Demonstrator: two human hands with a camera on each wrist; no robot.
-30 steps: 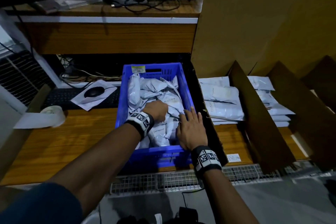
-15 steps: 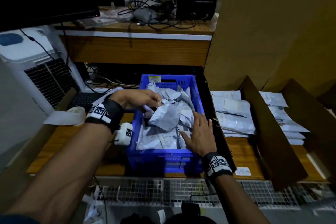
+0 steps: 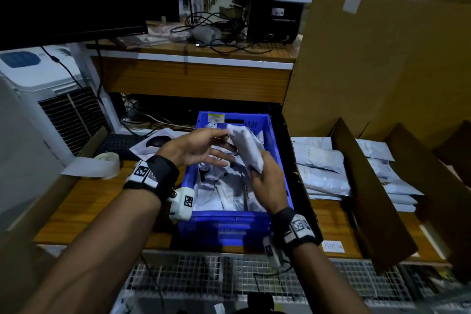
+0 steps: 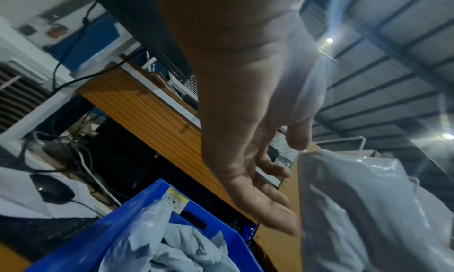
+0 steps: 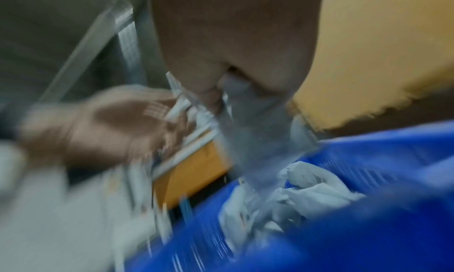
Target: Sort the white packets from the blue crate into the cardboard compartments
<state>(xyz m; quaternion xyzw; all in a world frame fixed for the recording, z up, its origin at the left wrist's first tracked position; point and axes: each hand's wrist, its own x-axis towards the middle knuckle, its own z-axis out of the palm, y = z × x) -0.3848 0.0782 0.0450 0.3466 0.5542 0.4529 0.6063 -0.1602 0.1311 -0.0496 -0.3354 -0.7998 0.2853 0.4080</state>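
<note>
**Packet lifted over the crate, ready to sort**

The right hand (image 3: 267, 183) pinches the white packet (image 3: 246, 148) at centre frame above the blue crate (image 3: 224, 227); the left hand (image 3: 193, 146) is spread open, its thumb tip near the packet's top edge. Best to turn the label up first, then carry it right to the cardboard compartments (image 3: 367, 186). The crate's yellow sticker (image 3: 216, 118) and the table's paper tag are unreadable.

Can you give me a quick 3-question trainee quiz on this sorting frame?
1. True or false: the left hand grips the lifted white packet.
2. Which hand holds that packet? A) left B) right C) both
3. Fill in: more packets lie below in the blue ____.

Key: 1. False, its fingers are spread. 2. B, the right hand grips its lower end. 3. crate.
</note>
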